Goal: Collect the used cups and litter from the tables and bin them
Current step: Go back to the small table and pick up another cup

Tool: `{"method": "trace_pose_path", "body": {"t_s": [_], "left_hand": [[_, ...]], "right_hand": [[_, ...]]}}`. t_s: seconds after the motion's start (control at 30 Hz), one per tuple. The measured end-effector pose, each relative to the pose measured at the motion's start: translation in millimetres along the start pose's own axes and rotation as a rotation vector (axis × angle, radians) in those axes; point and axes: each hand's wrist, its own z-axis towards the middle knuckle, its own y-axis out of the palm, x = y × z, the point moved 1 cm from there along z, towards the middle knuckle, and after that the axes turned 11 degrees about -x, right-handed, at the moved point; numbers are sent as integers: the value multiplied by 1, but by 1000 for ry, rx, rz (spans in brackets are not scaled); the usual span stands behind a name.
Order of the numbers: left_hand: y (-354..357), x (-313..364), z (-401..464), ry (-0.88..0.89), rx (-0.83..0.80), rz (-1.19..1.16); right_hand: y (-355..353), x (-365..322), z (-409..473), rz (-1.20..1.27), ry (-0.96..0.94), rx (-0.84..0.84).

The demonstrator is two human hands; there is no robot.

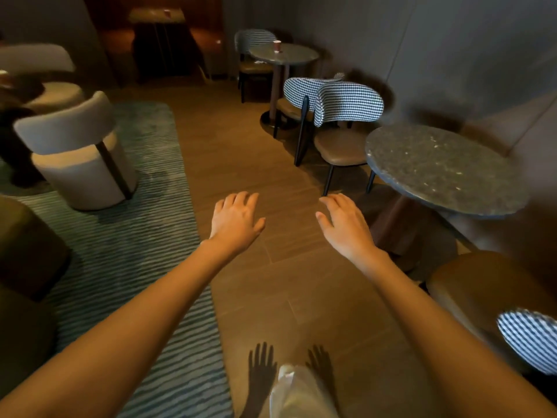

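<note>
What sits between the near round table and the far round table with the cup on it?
In the head view, two checked-back chairs stand between the near table and the far table holding the cup.

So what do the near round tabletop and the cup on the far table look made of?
Near round tabletop: looks like polished speckled stone, glinting under the light. Cup: probably paper, matte pinkish wall with a pale rim; too small to be sure.
</note>
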Motion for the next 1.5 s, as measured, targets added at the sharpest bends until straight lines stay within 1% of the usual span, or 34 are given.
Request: {"method": "trace_pose_path", "body": {"t_s": [0.1,0.2,0.33,0.43,0.6,0.7,0.8,0.9,1.03,1.13,1.33,1.5], "left_hand": [[-14,-2,71,-52,-3,-6],[-19,-14,132,-105,-1,4],[-18,-43,205,-199,-55,18],[-15,-73,267,-248,-67,26],[-18,-136,386,-272,-33,61],[-28,-176,458,-282,-26,60],[-38,-207,527,-272,-19,63],[-39,-227,590,-246,-35,68],[-24,-258,678,-231,-56,71],[-18,-284,755,-243,-52,59],[-47,-317,920,-246,-18,31],[-56,-343,1026,-243,1,-8]], "right_hand": [[-14,21,80,18,-26,-22],[-19,26,162,13,-100,-62],[-6,19,256,7,-191,-134],[8,16,328,16,-214,-183],[23,13,467,7,-189,-175],[20,7,550,18,-168,-194],[14,6,623,30,-160,-169],[13,13,688,46,-131,-160],[25,25,779,37,-92,-198],[37,35,859,26,-114,-215],[18,59,1029,50,-149,-123],[5,68,1147,37,-183,-137]]}}
